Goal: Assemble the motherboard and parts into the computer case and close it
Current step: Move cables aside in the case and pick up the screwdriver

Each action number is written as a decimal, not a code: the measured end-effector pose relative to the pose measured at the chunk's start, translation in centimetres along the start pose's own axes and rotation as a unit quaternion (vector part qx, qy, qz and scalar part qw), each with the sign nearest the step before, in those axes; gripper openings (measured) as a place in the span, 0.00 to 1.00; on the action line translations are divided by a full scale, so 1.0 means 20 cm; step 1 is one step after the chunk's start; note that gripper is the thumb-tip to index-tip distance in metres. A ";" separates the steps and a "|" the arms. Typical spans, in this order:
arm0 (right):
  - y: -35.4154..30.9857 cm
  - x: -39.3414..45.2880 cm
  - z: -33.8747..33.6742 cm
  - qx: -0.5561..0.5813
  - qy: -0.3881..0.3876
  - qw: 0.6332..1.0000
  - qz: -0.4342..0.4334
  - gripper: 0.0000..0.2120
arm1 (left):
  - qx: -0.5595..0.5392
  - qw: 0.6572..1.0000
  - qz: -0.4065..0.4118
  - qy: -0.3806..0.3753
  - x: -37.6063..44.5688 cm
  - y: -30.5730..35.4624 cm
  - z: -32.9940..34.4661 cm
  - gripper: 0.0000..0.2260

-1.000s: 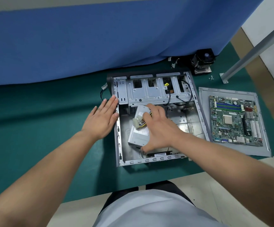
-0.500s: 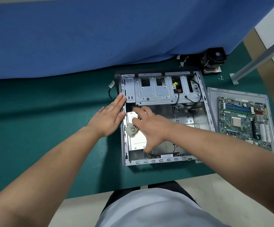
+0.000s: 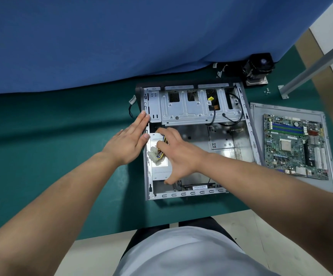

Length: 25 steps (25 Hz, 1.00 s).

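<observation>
The open grey computer case (image 3: pixel 189 193) lies flat on the green mat. Inside, a silver power supply (image 3: pixel 159 170) sits against its left wall, with white connectors (image 3: pixel 154 155) on yellow wires on top. My right hand (image 3: pixel 181 154) spans the power supply, fingers curled over its far edge and thumb at its near edge. My left hand (image 3: pixel 129 142) presses flat with straight fingers against the outside of the case's left wall. The green motherboard (image 3: pixel 293 148) lies on the grey side panel (image 3: pixel 281 110), right of the case.
A black CPU cooler (image 3: pixel 258 68) stands behind the case's right corner, with small screws (image 3: pixel 267 91) beside it. A slanted metal post (image 3: pixel 317 64) rises at the far right. A blue cloth (image 3: pixel 121 36) hangs along the back. The mat's front edge is close to my body.
My right hand has slid the power supply from a tilted spot nearer the middle to the case's left wall. My left hand has stayed on that wall.
</observation>
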State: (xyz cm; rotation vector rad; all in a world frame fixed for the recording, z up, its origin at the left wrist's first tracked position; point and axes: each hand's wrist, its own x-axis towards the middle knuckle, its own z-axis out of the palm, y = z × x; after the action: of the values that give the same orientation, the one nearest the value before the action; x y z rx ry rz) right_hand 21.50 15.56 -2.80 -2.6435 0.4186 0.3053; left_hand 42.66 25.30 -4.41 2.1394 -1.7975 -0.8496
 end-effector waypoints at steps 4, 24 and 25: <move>0.00 -0.02 0.05 0.025 0.000 1.000 0.008 0.44 | -0.005 1.000 -0.001 -0.005 0.00 0.00 -0.01 0.26; 0.12 0.11 0.10 0.547 0.019 0.796 0.257 0.24 | -0.026 0.999 -0.038 -0.007 0.00 0.04 0.02 0.25; 0.12 0.11 0.10 0.545 0.022 0.797 0.257 0.22 | -0.026 0.999 -0.041 -0.004 0.00 0.04 0.02 0.25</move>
State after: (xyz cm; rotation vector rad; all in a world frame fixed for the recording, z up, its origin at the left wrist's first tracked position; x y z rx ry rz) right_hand 22.35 13.93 -6.16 -1.3655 0.9753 0.0944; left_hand 41.83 25.18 -4.35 2.1936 -1.6824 -0.9155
